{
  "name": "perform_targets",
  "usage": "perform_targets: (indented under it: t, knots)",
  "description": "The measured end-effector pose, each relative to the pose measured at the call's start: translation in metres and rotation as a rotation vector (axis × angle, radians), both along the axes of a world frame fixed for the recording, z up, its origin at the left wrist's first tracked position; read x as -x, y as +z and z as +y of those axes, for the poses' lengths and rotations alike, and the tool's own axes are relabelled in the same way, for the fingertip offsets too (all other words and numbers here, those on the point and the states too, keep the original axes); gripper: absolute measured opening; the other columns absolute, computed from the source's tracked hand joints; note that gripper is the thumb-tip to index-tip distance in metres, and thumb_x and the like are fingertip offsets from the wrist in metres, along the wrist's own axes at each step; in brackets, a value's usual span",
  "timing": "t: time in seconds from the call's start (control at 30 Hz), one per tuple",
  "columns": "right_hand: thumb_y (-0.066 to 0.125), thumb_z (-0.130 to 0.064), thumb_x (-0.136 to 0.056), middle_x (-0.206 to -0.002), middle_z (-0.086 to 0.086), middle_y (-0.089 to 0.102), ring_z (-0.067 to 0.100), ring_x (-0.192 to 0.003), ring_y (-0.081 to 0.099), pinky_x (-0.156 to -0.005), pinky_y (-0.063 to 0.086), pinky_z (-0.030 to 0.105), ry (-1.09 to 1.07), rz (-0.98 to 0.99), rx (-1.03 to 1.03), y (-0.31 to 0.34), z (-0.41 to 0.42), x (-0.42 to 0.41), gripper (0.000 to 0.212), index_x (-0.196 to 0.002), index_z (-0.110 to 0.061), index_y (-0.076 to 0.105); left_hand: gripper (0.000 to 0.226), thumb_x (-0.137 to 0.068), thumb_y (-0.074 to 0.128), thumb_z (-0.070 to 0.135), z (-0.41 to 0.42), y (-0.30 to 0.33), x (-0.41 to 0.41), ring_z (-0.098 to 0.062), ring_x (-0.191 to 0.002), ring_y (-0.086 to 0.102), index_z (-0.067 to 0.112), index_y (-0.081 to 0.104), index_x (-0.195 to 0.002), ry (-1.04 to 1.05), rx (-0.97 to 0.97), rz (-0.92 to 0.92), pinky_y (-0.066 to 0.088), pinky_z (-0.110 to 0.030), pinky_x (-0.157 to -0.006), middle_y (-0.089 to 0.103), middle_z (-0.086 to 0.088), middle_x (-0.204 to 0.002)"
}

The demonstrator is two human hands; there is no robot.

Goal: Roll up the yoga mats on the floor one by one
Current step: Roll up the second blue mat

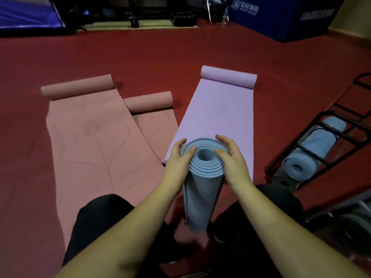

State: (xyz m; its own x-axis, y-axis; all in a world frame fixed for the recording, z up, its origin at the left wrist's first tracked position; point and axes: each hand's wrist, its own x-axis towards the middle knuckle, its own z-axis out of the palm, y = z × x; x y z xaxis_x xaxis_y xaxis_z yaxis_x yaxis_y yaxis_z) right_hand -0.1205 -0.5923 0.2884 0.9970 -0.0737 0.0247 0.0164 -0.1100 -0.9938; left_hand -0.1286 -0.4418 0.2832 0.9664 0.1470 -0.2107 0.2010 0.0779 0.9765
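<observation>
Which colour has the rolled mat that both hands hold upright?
The rolled mat is grey-blue, seen best in the head view.

Both hands clasp a rolled blue mat [202,177] stood on end, the left hand [177,160] and the right hand [230,157] curled around its top. Just beyond the grip a lilac mat [216,115] lies unrolled; left of it, two pink mats [90,137]. Right of the grip, a black rack [329,125] holds another blue roll [301,167].

The near pink mat [100,157] hides part of the second pink mat [154,121].
</observation>
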Motion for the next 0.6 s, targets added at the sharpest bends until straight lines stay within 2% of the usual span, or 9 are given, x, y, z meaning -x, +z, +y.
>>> perform_targets:
  t: [0.07,0.13,0.2,0.3,0.43,0.5,0.6]
  knots:
    - [0.060,-0.009,-0.092,-0.119,-0.023,0.057,-0.007,-0.109,0.055,-0.088,0.040,0.008,-0.005,0.041,0.018,-0.003,-0.009,-0.004,0.040,-0.125,-0.031,0.053,0.057,-0.075,0.071,0.052,-0.006,0.000,0.000,-0.013,-0.114,0.064,0.033,0.054,-0.126,-0.026,0.053,0.023,0.048,-0.042,-0.105,0.066,0.003,-0.126]
    - [0.062,-0.015,-0.091,-0.117,-0.021,0.058,-0.001,-0.109,0.058,-0.093,0.046,0.018,-0.018,0.099,0.000,-0.005,-0.015,-0.008,0.042,-0.128,-0.034,0.053,0.042,-0.086,0.072,0.030,-0.014,0.004,0.000,-0.020,-0.108,0.068,0.019,0.058,-0.124,-0.040,0.125,0.034,0.051,-0.042,-0.101,0.071,-0.004,-0.117]
    - [0.063,-0.017,-0.090,-0.118,-0.016,0.063,0.003,-0.109,0.061,-0.099,0.049,0.029,-0.017,0.100,-0.002,-0.004,-0.019,-0.008,0.040,-0.125,-0.036,0.056,0.030,-0.089,0.070,0.016,-0.021,0.010,-0.002,-0.023,-0.106,0.069,0.015,0.060,-0.117,-0.052,0.132,0.026,0.053,-0.041,-0.098,0.072,-0.007,-0.111]
    - [0.064,-0.020,-0.086,-0.118,-0.014,0.065,0.004,-0.109,0.063,-0.101,0.050,0.032,-0.031,0.063,-0.038,0.006,-0.029,-0.013,0.036,-0.118,-0.037,0.061,0.031,-0.086,0.072,0.017,-0.029,0.019,-0.010,-0.022,-0.102,0.070,0.016,0.062,-0.116,-0.053,0.113,0.000,0.053,-0.045,-0.098,0.073,-0.007,-0.109]
    - [0.062,-0.032,-0.077,-0.121,-0.018,0.063,0.001,-0.110,0.062,-0.100,0.047,0.028,-0.001,0.057,-0.042,0.005,-0.047,-0.027,0.039,-0.114,-0.045,0.060,0.045,-0.070,0.080,0.034,-0.043,0.020,-0.024,-0.016,-0.103,0.070,0.029,0.062,-0.111,-0.070,-0.008,-0.028,0.054,-0.039,-0.094,0.073,0.002,-0.109]
    - [0.064,-0.027,-0.085,-0.121,-0.016,0.061,0.001,-0.107,0.062,-0.099,0.048,0.027,0.049,0.093,-0.090,-0.009,-0.058,-0.037,0.041,-0.122,-0.041,0.055,0.042,-0.073,0.079,0.032,-0.055,0.013,-0.034,-0.013,-0.102,0.069,0.030,0.060,-0.111,-0.079,-0.057,-0.003,0.053,-0.037,-0.095,0.072,0.003,-0.110]
    - [0.060,-0.016,-0.095,-0.125,-0.009,0.058,0.006,-0.110,0.062,-0.099,0.048,0.027,0.069,0.120,-0.129,-0.014,-0.074,-0.066,0.042,-0.131,-0.035,0.051,0.025,-0.084,0.072,0.019,-0.072,0.017,-0.061,-0.011,-0.095,0.070,0.028,0.062,-0.105,-0.051,-0.078,-0.002,0.055,-0.031,-0.089,0.073,0.004,-0.104]
